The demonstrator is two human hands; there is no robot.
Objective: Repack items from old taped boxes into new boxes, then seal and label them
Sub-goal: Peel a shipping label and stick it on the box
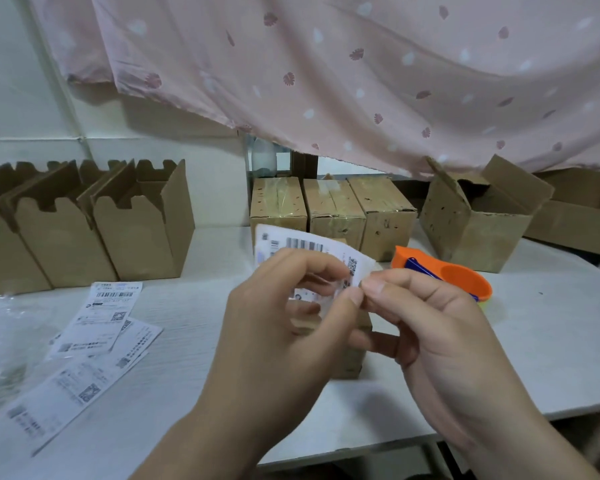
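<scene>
Labelling, seemingly, of small box (357, 358). Pinched shipping label (305, 244) just above it with curled fingertips of left hand (278, 323) and right hand (440, 327). Had yet, seemingly, to open three taped boxes (329, 209) behind it or fill new boxes (136, 233) to its left.

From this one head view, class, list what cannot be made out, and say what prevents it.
Head view:
Small box: mostly hidden behind left hand and right hand; sealed or not, unclear.
Label they pinch: print too small, blurred.
Open old box: inside shadowed, behind its flap.
New boxes: leftmost cut by frame edge.
</scene>
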